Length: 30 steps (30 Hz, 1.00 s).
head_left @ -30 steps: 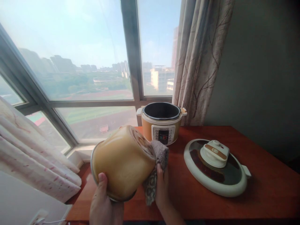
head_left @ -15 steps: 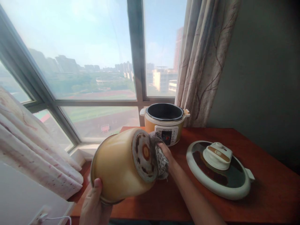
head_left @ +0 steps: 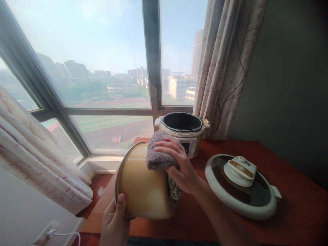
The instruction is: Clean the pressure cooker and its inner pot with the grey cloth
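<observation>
A gold-coloured inner pot [head_left: 143,191] is tipped on its side above the table, its rim facing left and its base turned right. My left hand [head_left: 116,218] grips the rim at the lower left, thumb on the outer wall. In my right hand [head_left: 181,164] is a fluffy grey cloth [head_left: 161,153], pressed against the pot's upper side near the base. The cloth and hand hide most of the base. Behind them stands the cooker body [head_left: 181,124], open at the top with a dark inside.
The cooker lid [head_left: 241,186], white-rimmed with dark glass, lies on the reddish-brown table [head_left: 289,177] to the right. Windows rise behind the table, with a curtain [head_left: 228,68] at each side. A white plug and cable [head_left: 64,234] sit in a wall socket at lower left.
My right hand and the cloth have moved from the pot's base up and left onto its side wall. The pot has shifted right and turned, so its stained base no longer shows.
</observation>
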### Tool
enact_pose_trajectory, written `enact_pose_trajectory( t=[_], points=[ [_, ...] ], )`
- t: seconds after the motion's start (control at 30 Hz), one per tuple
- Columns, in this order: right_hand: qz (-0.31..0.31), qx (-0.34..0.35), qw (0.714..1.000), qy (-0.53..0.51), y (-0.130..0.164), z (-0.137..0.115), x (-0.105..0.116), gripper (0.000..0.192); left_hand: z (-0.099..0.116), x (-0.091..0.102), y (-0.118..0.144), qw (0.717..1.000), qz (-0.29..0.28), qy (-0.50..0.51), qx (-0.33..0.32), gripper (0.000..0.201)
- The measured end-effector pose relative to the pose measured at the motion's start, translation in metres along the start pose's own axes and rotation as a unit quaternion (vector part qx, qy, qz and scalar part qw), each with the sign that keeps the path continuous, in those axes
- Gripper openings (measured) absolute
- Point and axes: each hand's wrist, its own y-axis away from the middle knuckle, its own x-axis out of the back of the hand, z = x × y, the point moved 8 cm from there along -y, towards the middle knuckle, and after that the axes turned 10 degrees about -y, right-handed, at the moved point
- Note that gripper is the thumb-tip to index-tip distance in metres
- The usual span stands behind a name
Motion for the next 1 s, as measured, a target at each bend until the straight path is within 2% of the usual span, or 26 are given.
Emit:
enact_pose_trajectory(
  t=[0.1,0.2,0.3,0.4,0.47,0.57,0.73,0.87,1.0],
  points=[
    [-0.084,0.049,0.989,0.107,0.017,-0.036,-0.021,0.047,0.004,0.000,-0.001,1.000,0.004,-0.005,-0.007,0.059],
    [-0.152,0.132,0.968,0.151,0.034,-0.055,-0.039,0.046,0.008,0.001,-0.002,1.000,0.017,-0.022,-0.011,0.057],
    [-0.164,0.177,0.959,0.150,0.034,-0.053,-0.041,0.048,0.013,-0.003,-0.006,0.999,0.015,-0.029,-0.012,0.058],
    [-0.158,0.155,0.966,0.137,0.016,-0.038,-0.034,0.047,0.015,-0.006,-0.013,1.000,0.008,-0.019,-0.013,0.059],
    [-0.133,0.131,0.976,0.108,0.002,-0.026,-0.025,0.046,0.013,-0.005,-0.017,1.000,0.002,-0.018,-0.005,0.061],
    [-0.059,0.079,0.994,0.047,-0.015,0.000,-0.009,0.046,0.009,-0.002,-0.021,1.000,-0.003,-0.022,0.002,0.068],
    [0.073,-0.028,0.995,-0.060,-0.016,0.061,0.008,0.045,0.009,0.001,-0.023,1.000,-0.013,-0.016,-0.009,0.069],
    [0.173,-0.164,0.963,-0.125,0.016,0.109,0.007,0.051,0.012,0.006,-0.026,0.999,-0.011,0.002,-0.031,0.071],
    [0.248,-0.296,0.898,-0.211,0.074,0.139,-0.016,0.048,0.012,0.011,-0.026,0.998,-0.005,0.022,-0.050,0.077]
  ],
)
